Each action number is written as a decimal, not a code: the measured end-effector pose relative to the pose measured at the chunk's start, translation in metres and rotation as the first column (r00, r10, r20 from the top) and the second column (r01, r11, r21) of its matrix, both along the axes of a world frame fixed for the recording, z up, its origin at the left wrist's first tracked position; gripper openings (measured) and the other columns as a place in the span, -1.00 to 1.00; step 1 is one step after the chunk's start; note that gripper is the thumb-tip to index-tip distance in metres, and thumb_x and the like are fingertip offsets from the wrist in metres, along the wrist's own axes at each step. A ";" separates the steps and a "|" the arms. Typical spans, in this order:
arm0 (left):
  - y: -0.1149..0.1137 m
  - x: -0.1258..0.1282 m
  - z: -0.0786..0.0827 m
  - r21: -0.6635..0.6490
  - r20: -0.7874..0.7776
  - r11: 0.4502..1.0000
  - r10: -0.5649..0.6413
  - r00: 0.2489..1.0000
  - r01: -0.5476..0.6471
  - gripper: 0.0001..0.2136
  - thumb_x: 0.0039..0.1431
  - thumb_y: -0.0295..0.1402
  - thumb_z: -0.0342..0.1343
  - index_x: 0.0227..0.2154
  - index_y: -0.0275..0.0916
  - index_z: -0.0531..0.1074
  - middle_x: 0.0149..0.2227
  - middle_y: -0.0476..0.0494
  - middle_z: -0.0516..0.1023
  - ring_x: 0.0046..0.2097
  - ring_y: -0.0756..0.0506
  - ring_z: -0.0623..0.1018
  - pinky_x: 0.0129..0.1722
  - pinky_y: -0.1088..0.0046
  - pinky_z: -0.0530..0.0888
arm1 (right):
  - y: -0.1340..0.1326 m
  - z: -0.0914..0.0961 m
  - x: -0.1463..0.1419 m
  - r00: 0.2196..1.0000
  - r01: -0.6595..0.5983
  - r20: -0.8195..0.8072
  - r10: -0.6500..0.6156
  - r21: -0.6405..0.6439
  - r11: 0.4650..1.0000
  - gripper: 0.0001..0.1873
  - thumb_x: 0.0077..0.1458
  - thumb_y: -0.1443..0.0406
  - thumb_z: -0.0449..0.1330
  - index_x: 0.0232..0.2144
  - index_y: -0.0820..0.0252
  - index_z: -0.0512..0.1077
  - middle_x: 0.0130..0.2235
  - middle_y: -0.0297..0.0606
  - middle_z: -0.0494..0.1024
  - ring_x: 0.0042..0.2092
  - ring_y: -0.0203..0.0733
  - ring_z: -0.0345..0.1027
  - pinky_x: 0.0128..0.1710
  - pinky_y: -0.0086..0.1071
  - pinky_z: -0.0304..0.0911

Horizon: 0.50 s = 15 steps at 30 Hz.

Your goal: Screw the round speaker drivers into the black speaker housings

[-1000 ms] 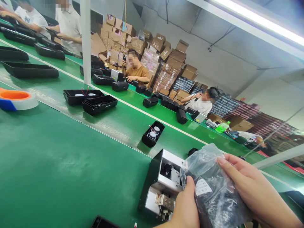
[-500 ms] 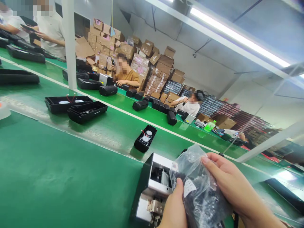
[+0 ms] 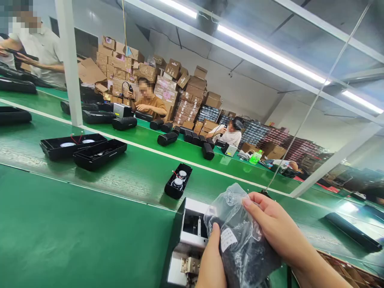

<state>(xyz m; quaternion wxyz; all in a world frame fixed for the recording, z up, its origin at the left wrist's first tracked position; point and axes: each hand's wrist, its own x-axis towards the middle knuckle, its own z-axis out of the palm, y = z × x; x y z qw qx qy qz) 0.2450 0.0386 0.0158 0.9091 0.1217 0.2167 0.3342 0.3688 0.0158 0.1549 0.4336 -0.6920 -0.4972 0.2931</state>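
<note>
A clear plastic bag (image 3: 244, 244) with dark contents and a small white printed label is held up between my two hands. My left hand (image 3: 212, 260) grips its left side, thumb lying on the front near the label. On the upper right edge, my right hand (image 3: 273, 228) pinches the plastic between thumb and fingers. What the dark contents are, I cannot make out. Just behind and left of the bag stands a metal-and-black machine (image 3: 187, 240), partly hidden by the bag and my left hand.
An open black speaker housing (image 3: 178, 181) with two round drivers lies beyond the machine. Two more open housings (image 3: 100, 154) are farther left. A closed black case (image 3: 352, 232) lies at right. Across the green bench (image 3: 75, 232), several people sit or stand before stacked cartons (image 3: 192, 100).
The view has shifted a little, so the background sits farther left. Both hands still hold the bag, in nearly the same grip.
</note>
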 end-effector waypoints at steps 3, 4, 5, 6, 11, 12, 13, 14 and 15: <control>-0.003 -0.001 -0.005 0.011 -0.024 1.000 -0.007 1.000 0.008 -0.36 0.15 0.19 0.46 -0.01 -0.33 0.72 0.01 -0.39 0.81 0.23 -0.53 0.71 0.36 -0.07 0.55 | -0.009 -0.003 0.002 1.000 0.008 0.011 -0.008 -0.001 1.000 -0.42 0.22 -0.26 0.41 -0.27 0.09 0.49 -0.38 -0.37 0.52 -0.35 -0.16 0.30 -0.35 -0.33 0.27; -0.004 -0.001 -0.007 0.020 -0.028 1.000 -0.009 1.000 0.010 -0.38 0.13 0.18 0.47 -0.03 -0.32 0.72 0.00 -0.39 0.81 0.23 -0.53 0.71 0.35 -0.07 0.55 | -0.012 -0.005 0.004 1.000 0.007 0.020 -0.007 0.001 1.000 -0.40 0.24 -0.29 0.38 -0.27 0.10 0.49 -0.37 -0.35 0.53 -0.34 -0.15 0.31 -0.35 -0.33 0.29; -0.004 0.000 -0.008 0.032 -0.031 0.999 -0.012 0.999 0.013 -0.39 0.12 0.17 0.47 -0.06 -0.31 0.73 0.00 -0.40 0.82 0.23 -0.54 0.71 0.36 -0.07 0.55 | -0.016 -0.008 0.004 1.000 0.008 0.024 -0.008 0.004 1.000 -0.39 0.27 -0.30 0.35 -0.26 0.10 0.50 -0.36 -0.34 0.54 -0.34 -0.15 0.32 -0.35 -0.32 0.31; -0.004 0.000 -0.009 0.047 -0.034 0.999 -0.016 0.999 0.017 -0.40 0.10 0.17 0.47 -0.09 -0.31 0.73 -0.01 -0.40 0.82 0.23 -0.54 0.70 0.36 -0.08 0.54 | -0.020 -0.010 0.005 1.000 0.011 0.020 -0.011 0.011 1.000 -0.40 0.31 -0.31 0.32 -0.24 0.09 0.52 -0.35 -0.32 0.56 -0.34 -0.13 0.34 -0.34 -0.32 0.34; -0.003 0.001 -0.013 0.147 -0.061 0.988 -0.027 0.998 0.036 -0.30 -0.01 0.25 0.46 -0.15 -0.38 0.72 -0.01 -0.49 0.80 0.25 -0.58 0.67 0.42 -0.12 0.48 | -0.040 -0.024 0.007 0.996 0.081 -0.045 -0.079 0.043 0.996 -0.45 0.33 -0.27 0.30 -0.15 0.04 0.61 -0.40 -0.29 0.60 -0.45 -0.10 0.38 -0.39 -0.25 0.47; -0.002 -0.001 -0.012 0.173 -0.084 0.984 -0.021 0.996 0.035 -0.28 -0.02 0.26 0.46 -0.13 -0.39 0.72 -0.01 -0.50 0.80 0.25 -0.57 0.68 0.42 -0.13 0.48 | -0.044 -0.027 0.008 0.995 0.094 -0.042 -0.093 0.041 0.995 -0.45 0.31 -0.28 0.31 -0.15 0.02 0.63 -0.43 -0.29 0.60 -0.49 -0.09 0.37 -0.42 -0.23 0.49; -0.002 -0.004 -0.011 0.202 -0.113 0.979 -0.011 0.994 0.033 -0.27 -0.01 0.26 0.47 -0.09 -0.40 0.71 -0.01 -0.50 0.80 0.24 -0.57 0.68 0.41 -0.12 0.48 | -0.049 -0.031 0.009 0.993 0.115 -0.035 -0.113 0.047 0.992 -0.45 0.29 -0.29 0.32 -0.15 0.01 0.65 -0.46 -0.28 0.59 -0.52 -0.08 0.37 -0.45 -0.21 0.51; -0.001 -0.008 -0.009 0.238 -0.145 0.971 0.006 0.989 0.029 -0.26 0.02 0.25 0.47 -0.05 -0.40 0.71 -0.01 -0.50 0.80 0.24 -0.55 0.68 0.41 -0.11 0.47 | -0.054 -0.035 0.012 0.989 0.144 -0.027 -0.142 0.066 0.987 -0.46 0.28 -0.29 0.33 -0.15 -0.01 0.67 -0.48 -0.28 0.58 -0.55 -0.06 0.37 -0.48 -0.19 0.52; -0.001 -0.013 -0.007 0.281 -0.181 0.959 0.029 0.983 0.023 -0.27 0.04 0.22 0.48 -0.01 -0.39 0.70 0.01 -0.48 0.79 0.24 -0.54 0.67 0.41 -0.10 0.47 | -0.060 -0.040 0.015 0.983 0.181 -0.017 -0.181 0.096 0.979 -0.49 0.27 -0.27 0.34 -0.15 -0.04 0.68 -0.50 -0.28 0.57 -0.57 -0.04 0.37 -0.50 -0.16 0.53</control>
